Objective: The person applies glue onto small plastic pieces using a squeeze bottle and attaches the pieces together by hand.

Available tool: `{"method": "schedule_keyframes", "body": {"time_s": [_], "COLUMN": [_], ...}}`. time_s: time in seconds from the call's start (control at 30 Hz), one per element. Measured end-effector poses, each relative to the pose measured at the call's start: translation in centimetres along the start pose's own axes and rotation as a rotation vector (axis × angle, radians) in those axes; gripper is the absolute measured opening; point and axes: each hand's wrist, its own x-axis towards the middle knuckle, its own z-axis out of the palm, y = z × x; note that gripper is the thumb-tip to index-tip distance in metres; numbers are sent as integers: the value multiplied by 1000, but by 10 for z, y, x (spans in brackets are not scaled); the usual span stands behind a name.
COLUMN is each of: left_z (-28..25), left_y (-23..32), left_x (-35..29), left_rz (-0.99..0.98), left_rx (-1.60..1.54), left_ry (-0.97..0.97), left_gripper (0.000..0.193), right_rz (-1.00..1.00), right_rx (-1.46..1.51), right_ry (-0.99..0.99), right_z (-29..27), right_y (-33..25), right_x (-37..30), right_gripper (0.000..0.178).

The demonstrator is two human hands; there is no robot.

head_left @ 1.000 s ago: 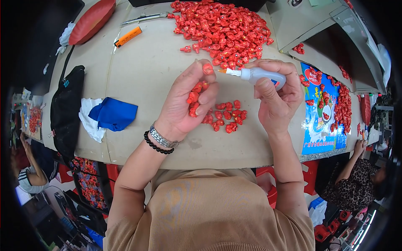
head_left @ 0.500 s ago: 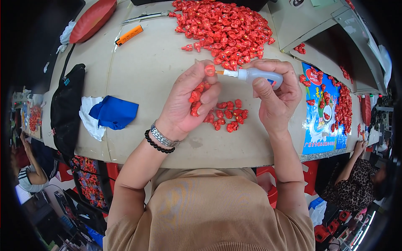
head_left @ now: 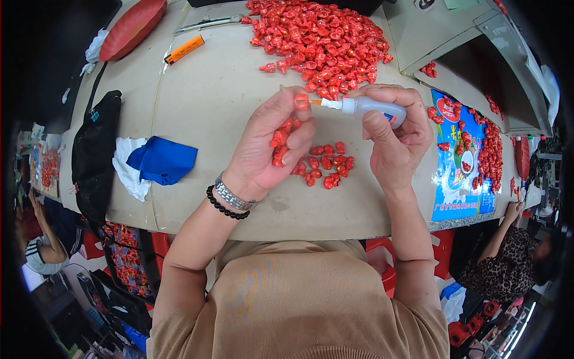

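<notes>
My left hand [head_left: 266, 140] is closed around several small red plastic pieces [head_left: 279, 139]. Between its thumb and forefinger it pinches one red piece [head_left: 301, 102], whose face points right. In my right hand [head_left: 397, 131] lies a small translucent squeeze bottle [head_left: 362, 107] with a white neck and a thin orange-brown nozzle [head_left: 315, 102]. The bottle is held sideways, and its nozzle tip is right beside the pinched piece; whether they touch I cannot tell. Below the hands, a loose group of red pieces [head_left: 327, 163] lies on the table. Beyond them rises a large heap of red pieces [head_left: 323, 42].
At the far left are an orange utility knife [head_left: 184, 50], a metal tool [head_left: 209, 24] and a red tray [head_left: 133, 29]. A blue cloth [head_left: 162, 160] and black bag [head_left: 94, 155] lie left. More red pieces rest on a blue printed sheet [head_left: 457, 167] at right, near a person [head_left: 505, 257].
The bottle in my right hand has shifted slightly right, its nozzle drawing back a little from the pinched piece. My left hand is nearly still.
</notes>
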Motion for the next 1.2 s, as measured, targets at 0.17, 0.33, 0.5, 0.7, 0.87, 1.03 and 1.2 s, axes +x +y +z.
{"method": "schedule_keyframes", "body": {"time_s": [0.17,0.33,0.5,0.7,0.87,1.03,1.2], "left_z": [0,1,3,2,2,2,2], "left_y": [0,1,2,2,1,1,1], "left_x": [0,0,0,-1,-1,-1,-1], "left_rz": [4,16,53,51,50,51,71], "left_rx": [-2,10,39,46,48,49,79], "left_ry": [9,10,1,-11,-12,-12,-20], "left_gripper": [21,20,18,16,16,16,17], "right_rz": [-5,-28,-5,17,12,26,2], "right_rx": [-19,8,-25,-28,-50,-40,-32], "right_ry": [-17,20,62,71,75,68,68], "right_z": [0,-2,-4,-3,-4,-3,-6], "right_y": [-1,-1,-1,-1,0,-1,-1], "right_x": [0,3,3,3,4,4,3], "right_gripper": [20,18,18,19,18,17,19]}}
